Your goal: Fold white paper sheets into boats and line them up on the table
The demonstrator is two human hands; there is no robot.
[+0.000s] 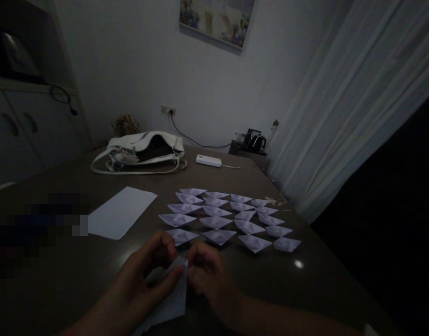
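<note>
A partly folded sheet of white paper (174, 301) is between my hands, low in the head view. My left hand (133, 275) holds it from the left, thumb lying on its face and fingers curled near the top. At the paper's upper right corner, my right hand (214, 280) pinches the edge with curled fingers. Just beyond both hands, several white paper boats (219, 236) stand on the table in rows. The paper's lower part runs out of view behind my left hand.
To the left lies a stack of plain white paper (123, 212) on the dark table (270, 294). Farther back are a white handbag (147, 144) and a white device with a strap (208, 161). A black kettle (256, 141) stands beyond the table, near a curtain (326, 112).
</note>
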